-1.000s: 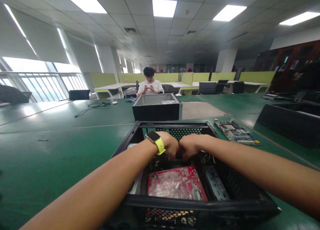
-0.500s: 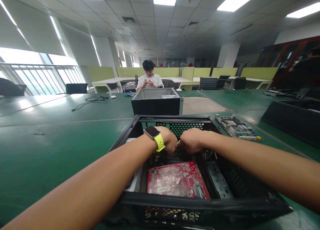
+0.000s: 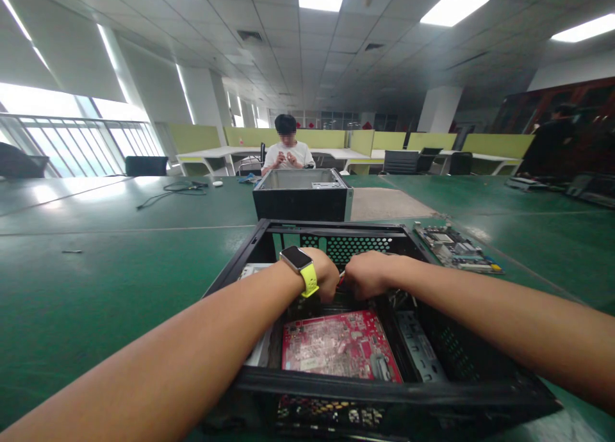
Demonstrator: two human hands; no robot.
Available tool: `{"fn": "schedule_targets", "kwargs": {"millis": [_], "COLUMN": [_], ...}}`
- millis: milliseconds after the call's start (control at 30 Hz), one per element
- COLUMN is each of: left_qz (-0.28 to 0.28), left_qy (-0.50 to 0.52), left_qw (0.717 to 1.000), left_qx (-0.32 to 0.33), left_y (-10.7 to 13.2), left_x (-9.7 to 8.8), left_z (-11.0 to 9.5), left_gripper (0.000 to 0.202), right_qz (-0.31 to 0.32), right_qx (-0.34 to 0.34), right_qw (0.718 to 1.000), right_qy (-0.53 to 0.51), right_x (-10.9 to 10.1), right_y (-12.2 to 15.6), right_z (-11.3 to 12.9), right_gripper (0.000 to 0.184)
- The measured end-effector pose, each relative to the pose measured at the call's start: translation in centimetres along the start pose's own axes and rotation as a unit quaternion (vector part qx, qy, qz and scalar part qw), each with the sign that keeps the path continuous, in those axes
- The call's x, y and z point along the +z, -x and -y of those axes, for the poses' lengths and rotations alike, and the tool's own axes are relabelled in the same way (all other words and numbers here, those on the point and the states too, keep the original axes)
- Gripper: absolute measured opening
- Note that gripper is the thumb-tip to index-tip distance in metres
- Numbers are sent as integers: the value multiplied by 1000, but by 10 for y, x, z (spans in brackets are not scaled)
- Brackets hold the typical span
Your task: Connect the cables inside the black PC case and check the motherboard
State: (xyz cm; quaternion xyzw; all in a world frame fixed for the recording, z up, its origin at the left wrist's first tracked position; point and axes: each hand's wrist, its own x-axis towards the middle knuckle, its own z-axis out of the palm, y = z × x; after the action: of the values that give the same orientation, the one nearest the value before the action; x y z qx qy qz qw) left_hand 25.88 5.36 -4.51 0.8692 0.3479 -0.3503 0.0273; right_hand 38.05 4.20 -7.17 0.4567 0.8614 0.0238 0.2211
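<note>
An open black computer case lies on the table in front of me, and both my hands reach inside it. My left hand, with a watch on its wrist, is closed near the far wall. Close beside it my right hand is curled too. Thin red and white wires show in the gap between the hands and run into the fingers, whose tips are hidden. Nearer to me in the case, below the hands, lies a red circuit board.
Behind my case stands another open computer case, with a seated person beyond it. A motherboard lies at the right. Cables and a small metal piece are on the green table at the left.
My hands stay at almost the same spot, with slight shifts. At the far right, the dark case has moved away from me, and a standing person in dark clothes has shifted left.
</note>
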Motion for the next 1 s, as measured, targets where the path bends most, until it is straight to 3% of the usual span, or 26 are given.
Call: {"fn": "schedule_targets", "kwargs": {"millis": [1000], "left_qz": [18], "left_qy": [-15], "left_qw": [999], "left_qx": [31], "left_y": [2], "left_x": [-4], "left_z": [-4], "left_gripper": [33], "right_qz": [43], "right_qx": [11], "right_qw": [999], "right_qy": [6], "right_x": [-10], "right_y": [2], "right_z": [0], "right_gripper": [33]}}
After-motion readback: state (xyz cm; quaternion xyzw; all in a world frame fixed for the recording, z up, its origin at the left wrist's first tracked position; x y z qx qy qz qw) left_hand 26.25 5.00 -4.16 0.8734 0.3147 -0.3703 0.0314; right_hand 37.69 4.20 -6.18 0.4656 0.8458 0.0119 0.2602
